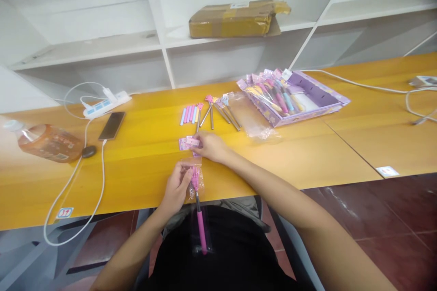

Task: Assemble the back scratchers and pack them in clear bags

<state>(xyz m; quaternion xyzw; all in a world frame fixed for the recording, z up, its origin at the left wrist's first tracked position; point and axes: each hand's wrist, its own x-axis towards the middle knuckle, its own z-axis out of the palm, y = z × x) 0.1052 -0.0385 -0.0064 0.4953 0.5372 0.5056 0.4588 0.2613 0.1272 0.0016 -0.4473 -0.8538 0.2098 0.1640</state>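
Note:
My left hand (176, 188) is closed on a pink back scratcher (201, 229) in a clear plastic sleeve. Its hand-shaped head points away from me, and its handle hangs past the table edge over my lap. Just beyond it, my right hand (212, 146) pinches a small pink printed card (193, 142). More such cards (183, 144) lie beside the fingertips. Farther back lie several metal back scratcher rods (223, 111) with colored hand-shaped heads. To their left is a row of loose pink, blue and yellow handle sleeves (189, 114).
A purple display box (310, 116) holds several packaged back scratchers, with clear plastic bags (251, 118) beside it. To the left are a phone (112, 126) on a cable, a power strip (107, 104) and an orange bottle (51, 142). A cardboard box (232, 19) rests on the shelf.

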